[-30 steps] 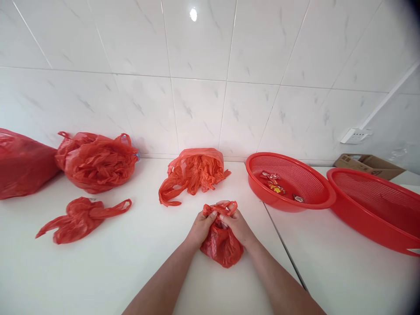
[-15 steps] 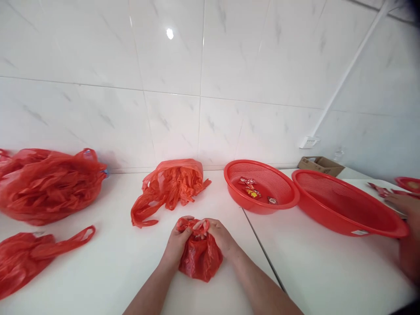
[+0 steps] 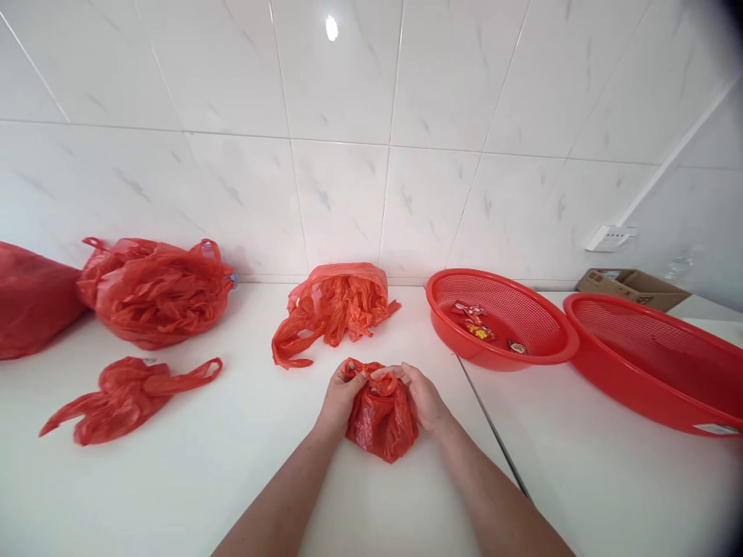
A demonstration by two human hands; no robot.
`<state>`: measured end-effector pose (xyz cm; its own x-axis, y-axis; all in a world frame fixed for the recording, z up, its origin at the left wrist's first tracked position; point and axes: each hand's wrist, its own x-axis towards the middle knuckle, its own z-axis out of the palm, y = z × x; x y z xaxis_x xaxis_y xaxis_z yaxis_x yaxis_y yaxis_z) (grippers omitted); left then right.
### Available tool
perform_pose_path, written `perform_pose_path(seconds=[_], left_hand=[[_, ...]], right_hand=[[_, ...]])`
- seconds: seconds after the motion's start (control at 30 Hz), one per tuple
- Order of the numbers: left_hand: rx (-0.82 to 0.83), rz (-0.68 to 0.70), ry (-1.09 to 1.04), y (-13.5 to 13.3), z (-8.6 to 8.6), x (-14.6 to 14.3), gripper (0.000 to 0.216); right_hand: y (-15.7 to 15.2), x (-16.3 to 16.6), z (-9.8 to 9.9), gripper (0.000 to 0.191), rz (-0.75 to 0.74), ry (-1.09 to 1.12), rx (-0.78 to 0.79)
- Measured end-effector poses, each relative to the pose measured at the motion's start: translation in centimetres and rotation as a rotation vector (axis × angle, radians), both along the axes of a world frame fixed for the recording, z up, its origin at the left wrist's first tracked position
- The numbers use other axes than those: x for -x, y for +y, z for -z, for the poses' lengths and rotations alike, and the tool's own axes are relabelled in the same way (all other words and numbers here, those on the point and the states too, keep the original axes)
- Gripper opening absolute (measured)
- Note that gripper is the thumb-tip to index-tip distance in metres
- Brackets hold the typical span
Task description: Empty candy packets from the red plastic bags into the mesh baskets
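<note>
A small red plastic bag (image 3: 383,429) with something bulky in it rests on the white table in front of me. My left hand (image 3: 341,398) pinches the gathered top of this bag from the left. From the right, my right hand (image 3: 421,394) grips the bag's handle loop, fingers curled around the thin plastic. What lies inside the bag is hidden. Behind my hands lies a heap of orange-red plastic bags (image 3: 342,305). To the left sits another red bag (image 3: 128,398), knotted, its two handles spread out.
A round red basket (image 3: 499,317) holds several small wrapped packets (image 3: 479,330). Beside it stands a larger red basket (image 3: 655,363), with a cardboard box (image 3: 635,288) behind. At the far left are a big bag full of red bags (image 3: 156,294) and another red bag (image 3: 35,302). A seam (image 3: 493,429) crosses the table.
The view has swung left, so everything appears further right and the knotted bag shows whole. Another person's hand at the right edge has left view. Both my hands still hold the bag's top.
</note>
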<state>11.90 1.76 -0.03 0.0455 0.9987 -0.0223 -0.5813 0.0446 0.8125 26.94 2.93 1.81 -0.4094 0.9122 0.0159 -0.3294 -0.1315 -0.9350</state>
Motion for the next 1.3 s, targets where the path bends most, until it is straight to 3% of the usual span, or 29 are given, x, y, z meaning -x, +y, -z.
perform_pose_path(seconds=[0.07,0.17,0.3,0.47,0.6,0.73,0.9,1.13,1.3], left_hand=[[0.007,0.002,-0.002,0.0,-0.1,0.0,0.025],[0.009,0.009,0.006,0.0,-0.1,0.0,0.025],[0.004,0.011,0.024,0.0,-0.2,0.0,0.026],[0.026,0.002,0.028,-0.1,-0.4,0.0,0.025],[0.01,0.006,0.025,-0.1,-0.4,0.1,0.023],[0.016,0.02,-0.012,-0.3,-0.8,0.1,0.022],[0.058,0.01,-0.061,-0.4,-1.5,0.0,0.024],[0.076,0.012,-0.034,-0.2,-0.9,0.3,0.025],[0.072,0.032,-0.058,0.0,-0.9,0.4,0.023]], right_hand=[[-0.1,0.0,0.0,0.042,-0.014,-0.012,-0.008],[-0.1,0.0,0.0,0.021,-0.012,-0.11,-0.037],[0.0,0.0,-0.1,0.015,-0.001,-0.137,-0.032],[0.0,-0.3,-0.2,0.04,-0.028,-0.039,-0.004],[0.1,-0.2,0.1,0.022,-0.028,-0.143,-0.039],[0.1,-0.1,0.1,0.019,-0.012,-0.161,-0.059],[0.1,-0.4,0.1,0.043,-0.018,-0.055,-0.041],[0.3,0.1,0.7,0.015,0.043,-0.147,-0.077],[0.1,0.0,-0.2,0.017,-0.007,-0.105,-0.107]])
